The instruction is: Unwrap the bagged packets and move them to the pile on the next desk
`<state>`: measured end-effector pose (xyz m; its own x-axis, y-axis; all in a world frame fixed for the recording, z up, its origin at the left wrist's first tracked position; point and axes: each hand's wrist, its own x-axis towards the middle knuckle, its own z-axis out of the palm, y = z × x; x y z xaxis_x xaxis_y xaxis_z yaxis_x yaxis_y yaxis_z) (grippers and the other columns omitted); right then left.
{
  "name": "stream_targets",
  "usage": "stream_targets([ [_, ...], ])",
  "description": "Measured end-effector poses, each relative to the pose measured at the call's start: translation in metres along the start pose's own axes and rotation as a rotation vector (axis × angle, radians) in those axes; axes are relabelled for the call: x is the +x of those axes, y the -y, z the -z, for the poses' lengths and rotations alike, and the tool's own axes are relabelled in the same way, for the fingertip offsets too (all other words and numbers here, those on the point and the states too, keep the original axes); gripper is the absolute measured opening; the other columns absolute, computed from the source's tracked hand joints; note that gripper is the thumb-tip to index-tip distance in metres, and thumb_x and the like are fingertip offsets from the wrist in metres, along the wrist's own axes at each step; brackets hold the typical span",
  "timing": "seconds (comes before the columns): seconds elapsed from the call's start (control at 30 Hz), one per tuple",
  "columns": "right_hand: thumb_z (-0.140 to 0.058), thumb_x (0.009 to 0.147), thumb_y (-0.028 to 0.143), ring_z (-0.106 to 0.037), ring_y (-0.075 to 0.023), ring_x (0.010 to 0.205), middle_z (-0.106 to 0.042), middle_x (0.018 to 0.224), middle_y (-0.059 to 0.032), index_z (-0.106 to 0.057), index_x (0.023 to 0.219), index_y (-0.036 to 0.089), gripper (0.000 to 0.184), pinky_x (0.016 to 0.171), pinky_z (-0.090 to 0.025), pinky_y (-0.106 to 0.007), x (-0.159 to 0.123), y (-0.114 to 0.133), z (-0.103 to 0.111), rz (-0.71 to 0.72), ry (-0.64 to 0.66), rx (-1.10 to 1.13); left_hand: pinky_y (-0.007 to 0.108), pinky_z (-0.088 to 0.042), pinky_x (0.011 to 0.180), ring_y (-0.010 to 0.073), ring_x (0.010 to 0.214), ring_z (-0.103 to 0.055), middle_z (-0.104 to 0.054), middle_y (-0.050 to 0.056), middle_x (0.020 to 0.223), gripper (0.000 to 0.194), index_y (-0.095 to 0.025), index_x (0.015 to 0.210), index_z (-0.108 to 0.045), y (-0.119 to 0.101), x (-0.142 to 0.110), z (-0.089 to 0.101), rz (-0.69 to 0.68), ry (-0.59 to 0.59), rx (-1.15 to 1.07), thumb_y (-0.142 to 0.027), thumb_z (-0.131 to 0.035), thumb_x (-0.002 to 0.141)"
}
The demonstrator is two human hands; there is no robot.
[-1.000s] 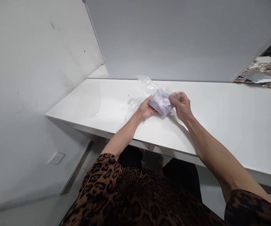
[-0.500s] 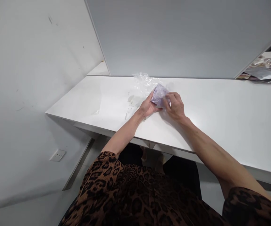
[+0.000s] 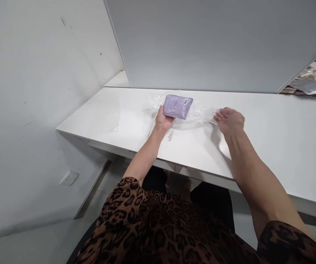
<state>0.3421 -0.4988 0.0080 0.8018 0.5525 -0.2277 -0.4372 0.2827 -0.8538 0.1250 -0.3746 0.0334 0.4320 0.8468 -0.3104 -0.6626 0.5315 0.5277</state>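
My left hand (image 3: 163,118) is closed around the lower left edge of a flat purple packet (image 3: 177,106) with small print on it. The packet is tilted above the white counter. Clear plastic wrap (image 3: 199,113) stretches from the packet out to the right. Its far end is pinched in the fingers of my right hand (image 3: 229,120), which is raised over the counter. More crinkled film shows behind the packet on its left side. Whether the wrap still covers the packet's face I cannot tell.
The white counter (image 3: 279,146) meets a wall on the left and a grey upright panel (image 3: 202,44) behind. Stains mark its surface near my left wrist. Plastic-wrapped items (image 3: 314,82) lie at the far right. A wall socket (image 3: 69,178) sits low on the left.
My right hand has moved right, away from the packet, drawing the clear wrap out with it. The packet has shifted slightly left and turned, and its printed face now shows.
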Motion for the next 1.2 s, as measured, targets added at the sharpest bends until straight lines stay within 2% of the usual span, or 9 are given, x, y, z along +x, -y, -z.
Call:
stream_targets([
  [0.1,-0.056,0.093,0.026,-0.055,-0.0113,0.068,-0.063,0.088,-0.0012,-0.055,0.082,0.022,0.012,0.062,-0.050,-0.026,0.008,0.023,0.010,0.087,-0.120,-0.001,0.034,-0.059,0.098,0.0205,0.112,-0.073,-0.079,0.007,0.113,0.034,-0.018,0.128,-0.069,0.002,0.002,0.002,0.004,0.020,0.080,-0.038,-0.050,0.109],
  [0.27,-0.076,0.084,0.067,-0.065,-0.0212,0.085,-0.071,0.098,-0.0058,-0.061,0.097,0.026,0.045,0.067,-0.055,-0.033,-0.012,0.023,0.002,0.044,0.281,-0.262,0.030,-0.055,0.095,0.0170,0.089,-0.074,-0.075,0.001,0.085,0.024,-0.018,0.109,-0.074,0.010,0.002,0.009,0.126,0.230,0.315,-0.039,-0.065,0.101],
  [0.4,-0.096,0.065,0.062,-0.067,-0.0195,0.081,-0.072,0.092,-0.0045,-0.067,0.095,0.024,0.056,0.067,-0.058,-0.031,-0.037,0.007,-0.011,-0.060,0.595,-0.371,0.030,-0.053,0.097,0.0140,0.080,-0.071,-0.074,0.000,0.081,0.024,-0.016,0.104,-0.076,0.014,0.001,0.014,0.181,0.395,0.434,-0.038,-0.065,0.101],
  [0.5,-0.102,0.058,0.056,-0.063,-0.0150,0.071,-0.069,0.079,-0.0022,-0.070,0.081,0.020,0.053,0.065,-0.057,-0.029,-0.048,0.004,-0.014,-0.080,0.752,-0.400,0.032,-0.053,0.099,0.0141,0.078,-0.071,-0.074,0.001,0.079,0.025,-0.015,0.103,-0.076,0.016,0.004,0.015,0.202,0.407,0.458,-0.038,-0.065,0.100],
  [0.6,-0.103,0.055,0.055,-0.060,-0.0122,0.066,-0.066,0.073,0.0002,-0.068,0.072,0.020,0.052,0.062,-0.056,-0.028,-0.052,0.007,-0.015,0.005,0.753,-0.330,0.034,-0.054,0.102,0.0171,0.085,-0.074,-0.076,0.002,0.083,0.029,-0.016,0.109,-0.074,0.018,0.006,0.014,0.194,0.376,0.457,-0.042,-0.068,0.098],
  [0.77,-0.096,0.070,0.057,-0.056,-0.0092,0.057,-0.069,0.078,-0.0007,-0.064,0.075,0.021,0.049,0.047,-0.048,-0.023,-0.047,0.010,-0.014,0.168,0.704,-0.329,0.037,-0.057,0.098,0.0218,0.101,-0.073,-0.075,0.007,0.103,0.057,-0.021,0.133,-0.062,0.023,0.002,0.014,0.089,0.318,0.543,-0.051,-0.081,0.088],
  [0.87,-0.093,0.071,0.063,-0.051,-0.0068,0.051,-0.069,0.082,-0.0004,-0.059,0.077,0.022,0.054,0.040,-0.041,-0.021,-0.044,0.005,-0.013,0.286,0.654,-0.370,0.038,-0.057,0.101,0.0252,0.117,-0.070,-0.072,0.010,0.120,0.068,-0.025,0.141,-0.058,0.023,-0.005,0.013,0.099,0.369,0.597,-0.058,-0.081,0.086],
  [1.07,-0.090,0.071,0.069,-0.070,-0.0146,0.067,-0.075,0.102,-0.0024,-0.053,0.085,0.025,0.059,0.046,-0.053,-0.025,-0.056,-0.003,-0.020,0.319,0.708,-0.346,0.042,-0.053,0.110,0.0296,0.127,-0.067,-0.074,0.013,0.126,0.059,-0.023,0.130,-0.072,0.014,-0.011,0.012,0.243,0.573,0.664,-0.069,-0.065,0.092],
  [1.2,-0.090,0.071,0.066,-0.074,-0.0176,0.072,-0.077,0.104,-0.0033,-0.053,0.088,0.027,0.057,0.047,-0.053,-0.026,-0.058,-0.001,-0.020,0.300,0.742,-0.367,0.046,-0.053,0.108,0.0247,0.103,-0.074,-0.079,0.012,0.108,0.039,-0.014,0.117,-0.074,0.013,-0.004,0.017,0.264,0.612,0.714,-0.040,-0.081,0.088],
])
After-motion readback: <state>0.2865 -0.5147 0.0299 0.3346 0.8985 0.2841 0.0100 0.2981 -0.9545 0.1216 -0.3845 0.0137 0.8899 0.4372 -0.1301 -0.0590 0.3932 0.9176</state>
